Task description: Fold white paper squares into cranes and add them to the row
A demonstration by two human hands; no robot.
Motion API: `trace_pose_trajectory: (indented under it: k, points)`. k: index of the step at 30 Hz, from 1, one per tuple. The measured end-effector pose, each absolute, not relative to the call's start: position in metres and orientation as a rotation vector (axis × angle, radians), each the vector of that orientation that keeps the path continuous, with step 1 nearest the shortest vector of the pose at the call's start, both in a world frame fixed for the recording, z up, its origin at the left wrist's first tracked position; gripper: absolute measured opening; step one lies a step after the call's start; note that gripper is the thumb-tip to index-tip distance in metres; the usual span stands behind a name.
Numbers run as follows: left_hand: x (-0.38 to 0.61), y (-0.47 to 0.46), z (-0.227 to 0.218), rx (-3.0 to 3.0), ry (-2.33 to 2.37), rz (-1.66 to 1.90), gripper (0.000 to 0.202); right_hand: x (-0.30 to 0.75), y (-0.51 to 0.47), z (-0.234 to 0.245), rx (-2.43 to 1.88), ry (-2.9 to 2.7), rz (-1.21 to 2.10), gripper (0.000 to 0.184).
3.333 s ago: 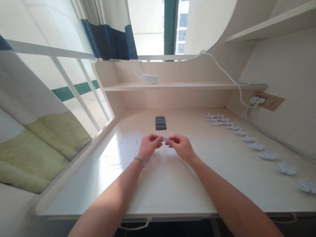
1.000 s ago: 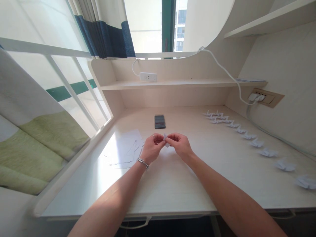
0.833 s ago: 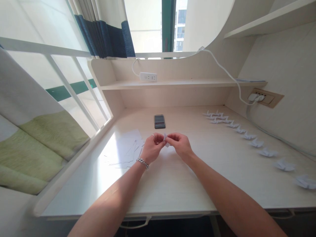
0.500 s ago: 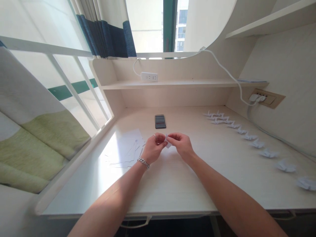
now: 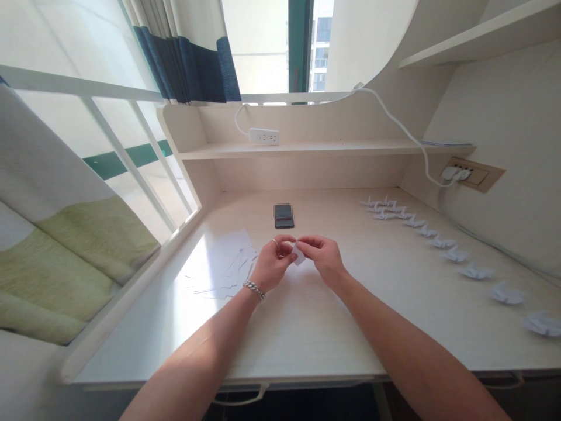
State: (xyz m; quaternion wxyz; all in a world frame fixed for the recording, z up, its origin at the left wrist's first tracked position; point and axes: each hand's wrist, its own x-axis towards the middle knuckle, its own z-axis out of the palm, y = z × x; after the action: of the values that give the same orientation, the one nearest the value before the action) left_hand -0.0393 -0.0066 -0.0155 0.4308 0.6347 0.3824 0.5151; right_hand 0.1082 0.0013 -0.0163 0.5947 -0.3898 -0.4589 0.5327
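A small folded piece of white paper (image 5: 298, 255) is held up between my two hands, just above the desk. My left hand (image 5: 274, 262), with a ring and a chain bracelet at the wrist, pinches its left side between thumb and fingers. On the other side my right hand (image 5: 323, 255) grips the paper near its upper tip. The fingers cover part of the folds. Beyond the hands lies a small dark device with a raised lid or screen (image 5: 284, 216). Loose sheets of white paper (image 5: 223, 260) are spread to the left of my left hand.
Several folded paper cranes (image 5: 454, 254) stand in a line along the desk's right side. A white power strip (image 5: 263, 136) sits on the back shelf (image 5: 324, 149). A white cable (image 5: 401, 126) runs down to a wall socket (image 5: 480, 174). Sunlight falls across the left of the desk.
The folded paper has tilted slightly between my fingers, and more of its lower face shows. Both hands stay in nearly the same place.
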Motion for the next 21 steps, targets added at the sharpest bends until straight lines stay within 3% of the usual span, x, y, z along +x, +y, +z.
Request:
trace_pose_trajectory:
  k: [7, 14, 21]
  points:
    - [-0.0397, -0.0063, -0.0155, 1.621, 0.984, 1.276, 0.031, 0.1086, 0.0026, -0.0173, -0.900, -1.056, 1.243, 0.025]
    - [-0.0377, -0.0084, -0.0157, 1.655, 1.050, 1.227, 0.046, 0.1081, 0.0022, -0.0146, -0.898, -1.074, 1.184, 0.027]
    - [-0.0380, -0.0079, -0.0160, 1.611, 1.043, 1.199, 0.044, 0.1111, 0.0057, -0.0176, -0.899, -1.147, 1.124, 0.027]
